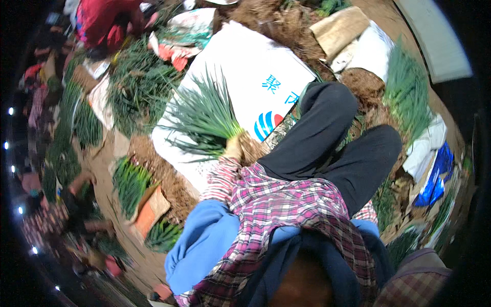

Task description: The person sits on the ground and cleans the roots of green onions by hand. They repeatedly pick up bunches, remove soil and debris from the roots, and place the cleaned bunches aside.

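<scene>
My left hand grips a bunch of scallion-like green plants near its pale stem ends. Brown stringy roots hang out beside the hand, close to my lap. The green leaves fan out over a large white woven sack, which lies before me and bears blue printed writing and a blue and red mark. My right hand is out of view; only its striped sleeve shows past my dark-trousered thigh.
Loose green leaves are heaped left of the sack, and another leafy bunch stands at right. A folded brown sack lies on the far right side. A co-worker in red bends at far left. Piled roots border the sack.
</scene>
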The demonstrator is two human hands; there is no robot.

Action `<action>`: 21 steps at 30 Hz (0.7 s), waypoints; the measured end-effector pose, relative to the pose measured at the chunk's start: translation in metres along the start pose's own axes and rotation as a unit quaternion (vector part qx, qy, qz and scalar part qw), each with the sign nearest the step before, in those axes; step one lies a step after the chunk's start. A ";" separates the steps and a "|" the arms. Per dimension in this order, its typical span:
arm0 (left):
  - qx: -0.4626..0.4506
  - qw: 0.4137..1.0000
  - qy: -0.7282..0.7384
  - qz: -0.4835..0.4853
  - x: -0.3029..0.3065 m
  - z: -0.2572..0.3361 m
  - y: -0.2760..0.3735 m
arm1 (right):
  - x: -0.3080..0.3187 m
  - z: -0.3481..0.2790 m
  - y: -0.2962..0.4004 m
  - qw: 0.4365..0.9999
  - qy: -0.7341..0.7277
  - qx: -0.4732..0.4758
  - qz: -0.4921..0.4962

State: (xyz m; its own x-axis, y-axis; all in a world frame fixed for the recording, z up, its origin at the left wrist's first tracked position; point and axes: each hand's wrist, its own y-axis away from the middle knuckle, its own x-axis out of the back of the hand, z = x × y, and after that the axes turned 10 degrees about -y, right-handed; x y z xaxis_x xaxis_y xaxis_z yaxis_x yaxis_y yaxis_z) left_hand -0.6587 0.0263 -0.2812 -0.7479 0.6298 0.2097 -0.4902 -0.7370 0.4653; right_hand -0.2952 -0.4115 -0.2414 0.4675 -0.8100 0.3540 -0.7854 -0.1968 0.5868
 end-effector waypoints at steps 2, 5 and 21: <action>-0.093 0.926 -0.363 -0.038 -0.012 -0.034 0.020 | -0.004 -0.006 -0.004 1.000 0.023 0.014 -0.009; -0.001 0.973 -0.206 -0.101 -0.027 -0.089 0.008 | 0.011 -0.019 0.003 0.994 0.104 0.042 0.007; 0.121 0.952 -0.279 -0.036 0.059 0.059 -0.060 | 0.039 -0.136 -0.077 0.953 0.162 0.111 0.230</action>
State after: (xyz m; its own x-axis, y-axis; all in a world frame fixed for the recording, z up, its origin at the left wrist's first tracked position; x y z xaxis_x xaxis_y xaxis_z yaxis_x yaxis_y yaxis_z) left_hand -0.6469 0.1224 -0.2464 -0.3288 0.7588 0.5622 -0.3643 -0.6511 0.6658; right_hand -0.1609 -0.3525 -0.1736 0.1256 -0.6323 0.7645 -0.9873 -0.0040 0.1589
